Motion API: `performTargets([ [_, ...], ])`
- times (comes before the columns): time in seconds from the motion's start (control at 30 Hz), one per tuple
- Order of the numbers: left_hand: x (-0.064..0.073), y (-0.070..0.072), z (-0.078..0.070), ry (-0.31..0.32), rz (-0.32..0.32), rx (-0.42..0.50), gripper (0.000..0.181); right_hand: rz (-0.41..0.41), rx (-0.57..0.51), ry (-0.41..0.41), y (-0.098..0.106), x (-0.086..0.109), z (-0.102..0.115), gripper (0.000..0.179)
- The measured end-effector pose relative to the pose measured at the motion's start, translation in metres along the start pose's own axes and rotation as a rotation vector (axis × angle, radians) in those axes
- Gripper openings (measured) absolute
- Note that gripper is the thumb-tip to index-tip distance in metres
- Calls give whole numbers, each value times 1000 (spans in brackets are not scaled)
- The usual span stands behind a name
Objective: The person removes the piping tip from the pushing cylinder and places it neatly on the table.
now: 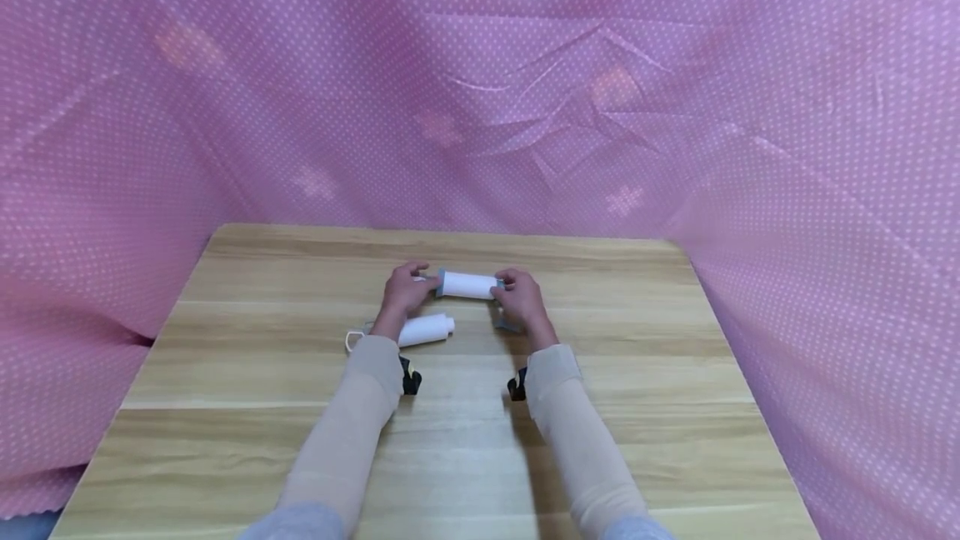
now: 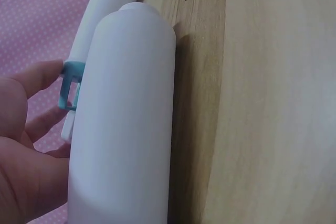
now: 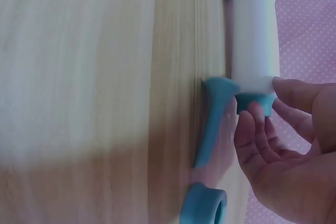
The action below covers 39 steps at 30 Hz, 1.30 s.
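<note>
A white tube with teal ends point(image 1: 468, 285) lies crosswise between my two hands. My left hand point(image 1: 406, 291) pinches its left end; in the left wrist view its fingers are at the open-framed teal collar point(image 2: 71, 85), with a small white piece below. My right hand point(image 1: 521, 297) grips the other end, thumb on the white wall and fingertips curled under the teal cap point(image 3: 254, 104). A second white cylinder point(image 2: 123, 114) with a narrower neck lies on the table by my left wrist, partly hidden by my forearm in the head view.
A white loop point(image 1: 354, 341) shows left of my left wrist. A flared teal piece point(image 3: 214, 121) and a teal ring point(image 3: 202, 205) lie on the wooden table point(image 1: 465, 457) near my right hand. Pink dotted cloth point(image 1: 480, 107) hangs around the table.
</note>
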State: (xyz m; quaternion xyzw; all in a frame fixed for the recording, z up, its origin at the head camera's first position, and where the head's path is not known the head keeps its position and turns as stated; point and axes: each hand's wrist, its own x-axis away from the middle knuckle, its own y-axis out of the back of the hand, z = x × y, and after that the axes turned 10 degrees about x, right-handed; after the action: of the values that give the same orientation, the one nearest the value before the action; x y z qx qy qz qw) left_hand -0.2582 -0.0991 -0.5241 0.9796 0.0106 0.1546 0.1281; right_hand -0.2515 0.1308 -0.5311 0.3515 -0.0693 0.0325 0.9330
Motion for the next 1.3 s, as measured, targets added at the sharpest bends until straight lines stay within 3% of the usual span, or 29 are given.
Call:
performTargets([
  [0.4,7,-6,2,-48,-2,-6,38,43,-192,-47,-5,5,-6,34],
  [0.57,9,-1,2,-65,-5,9,41,69,-283,-2,3,8,-6,36],
  [0.77,20,8,-8,-134,27,39,43,104,-408,72,18,11,-10,32],
  [1.1,38,20,-12,-281,118,58,44,112,-396,176,37,23,-12,29],
  [1.3,45,26,-10,-324,206,176,49,139,-400,232,47,29,-11,29],
])
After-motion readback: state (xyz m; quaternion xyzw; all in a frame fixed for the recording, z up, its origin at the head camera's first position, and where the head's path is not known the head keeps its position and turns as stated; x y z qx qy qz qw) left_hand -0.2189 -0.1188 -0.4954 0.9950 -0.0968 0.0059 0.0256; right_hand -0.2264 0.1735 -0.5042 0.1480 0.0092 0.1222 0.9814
